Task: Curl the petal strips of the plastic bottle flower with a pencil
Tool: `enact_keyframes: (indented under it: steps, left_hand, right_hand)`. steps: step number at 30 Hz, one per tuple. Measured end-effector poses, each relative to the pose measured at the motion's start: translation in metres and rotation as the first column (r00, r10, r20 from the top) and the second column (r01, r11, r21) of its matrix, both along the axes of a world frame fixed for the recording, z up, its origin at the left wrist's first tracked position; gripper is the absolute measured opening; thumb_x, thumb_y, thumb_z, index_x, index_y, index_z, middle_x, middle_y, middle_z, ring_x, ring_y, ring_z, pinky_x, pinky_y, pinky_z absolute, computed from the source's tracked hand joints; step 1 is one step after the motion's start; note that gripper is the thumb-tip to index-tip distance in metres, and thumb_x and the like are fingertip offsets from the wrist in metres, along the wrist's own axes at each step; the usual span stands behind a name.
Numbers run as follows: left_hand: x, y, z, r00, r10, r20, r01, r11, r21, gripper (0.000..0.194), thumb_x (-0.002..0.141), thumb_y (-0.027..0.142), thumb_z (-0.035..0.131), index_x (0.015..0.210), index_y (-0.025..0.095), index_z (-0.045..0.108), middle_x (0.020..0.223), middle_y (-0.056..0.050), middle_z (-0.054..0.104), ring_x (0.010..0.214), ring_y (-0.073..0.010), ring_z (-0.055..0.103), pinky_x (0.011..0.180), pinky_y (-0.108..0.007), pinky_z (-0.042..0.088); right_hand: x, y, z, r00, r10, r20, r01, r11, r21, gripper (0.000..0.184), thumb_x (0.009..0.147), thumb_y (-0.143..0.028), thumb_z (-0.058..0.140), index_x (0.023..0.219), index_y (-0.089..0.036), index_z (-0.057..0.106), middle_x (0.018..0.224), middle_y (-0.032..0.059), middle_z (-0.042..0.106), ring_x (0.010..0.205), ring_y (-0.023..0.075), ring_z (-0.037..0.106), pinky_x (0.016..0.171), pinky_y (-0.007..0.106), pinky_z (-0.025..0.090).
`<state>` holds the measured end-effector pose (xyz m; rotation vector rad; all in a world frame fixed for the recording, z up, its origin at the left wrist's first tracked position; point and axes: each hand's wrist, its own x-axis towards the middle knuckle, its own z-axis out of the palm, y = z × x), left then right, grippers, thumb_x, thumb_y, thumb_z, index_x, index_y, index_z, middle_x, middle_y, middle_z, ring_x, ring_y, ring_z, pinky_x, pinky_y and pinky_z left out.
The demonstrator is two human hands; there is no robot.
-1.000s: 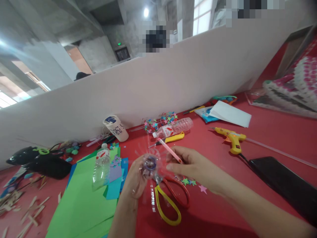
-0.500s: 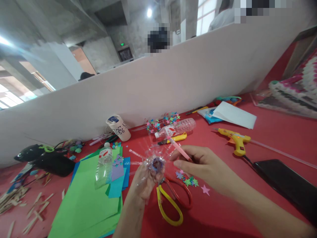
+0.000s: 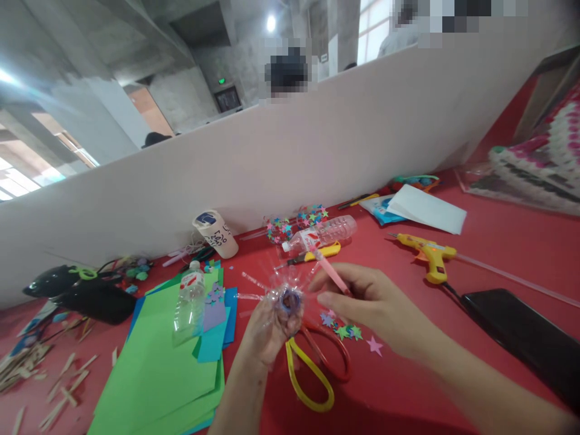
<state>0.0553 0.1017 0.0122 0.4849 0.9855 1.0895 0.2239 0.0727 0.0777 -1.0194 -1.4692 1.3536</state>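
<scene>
My left hand [image 3: 267, 329] is closed around the neck of a clear plastic bottle piece [image 3: 290, 297], its mouth turned toward me and its cut strips fanned outward. My right hand [image 3: 362, 296] grips a pink pen [image 3: 333, 272], slanting up to the left, with the fingertips by the right-hand strips. Whether those fingertips also pinch a strip I cannot tell. Below the hands lie scissors [image 3: 312, 368] with one yellow and one red handle. Loose paper stars [image 3: 347, 329] are scattered under my right hand.
A whole clear bottle [image 3: 324, 234] and a yellow utility knife [image 3: 322, 252] lie behind the hands. Green paper sheets [image 3: 158, 356] with another bottle [image 3: 189, 305] are at left. A yellow glue gun [image 3: 428, 254] and a black case [image 3: 521, 332] sit at right. A white partition [image 3: 254, 163] runs behind.
The pen tip has shifted slightly right and the bottle piece has turned a little in my left hand. The whole view has moved slightly; the table items lie as before.
</scene>
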Motion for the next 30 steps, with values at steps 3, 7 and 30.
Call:
enact_keyframes:
  steps: [3, 7, 30]
  left_hand:
    - [-0.003, 0.001, 0.002, 0.996, -0.084, 0.002, 0.084, 0.996, 0.025, 0.017, 0.073, 0.026, 0.056, 0.066, 0.01, 0.059, 0.057, -0.005, 0.06, 0.045, -0.009, 0.051, 0.042, -0.018, 0.035]
    - [-0.006, 0.002, 0.005, 0.976, -0.214, 0.049, 0.209, 0.974, 0.088, 0.023, 0.076, 0.029, 0.051, 0.068, 0.01, 0.059, 0.056, -0.005, 0.058, 0.037, -0.0043, 0.039, 0.04, -0.017, 0.03]
    - [-0.011, 0.002, 0.008, 0.97, -0.244, -0.015, 0.244, 0.958, 0.149, 0.02, 0.077, 0.026, 0.049, 0.067, 0.011, 0.056, 0.043, 0.002, 0.044, 0.033, -0.0018, 0.027, 0.035, -0.015, 0.02]
  right_hand:
    - [0.008, 0.001, 0.002, 0.994, -0.094, -0.054, 0.096, 0.995, 0.037, 0.013, 0.079, -0.03, 0.05, 0.081, -0.018, 0.057, 0.05, -0.0058, 0.04, 0.041, 0.0061, 0.031, 0.038, 0.019, 0.023]
    - [0.018, 0.005, 0.002, 0.99, -0.126, -0.065, 0.13, 0.99, 0.059, 0.02, 0.081, -0.034, 0.047, 0.085, -0.018, 0.06, 0.057, -0.0025, 0.046, 0.043, 0.0065, 0.037, 0.04, 0.021, 0.028]
    - [0.013, 0.008, -0.001, 0.997, 0.016, -0.074, -0.021, 0.998, -0.064, 0.012, 0.073, -0.026, 0.054, 0.078, -0.018, 0.061, 0.051, -0.0036, 0.048, 0.039, 0.005, 0.031, 0.036, 0.02, 0.019]
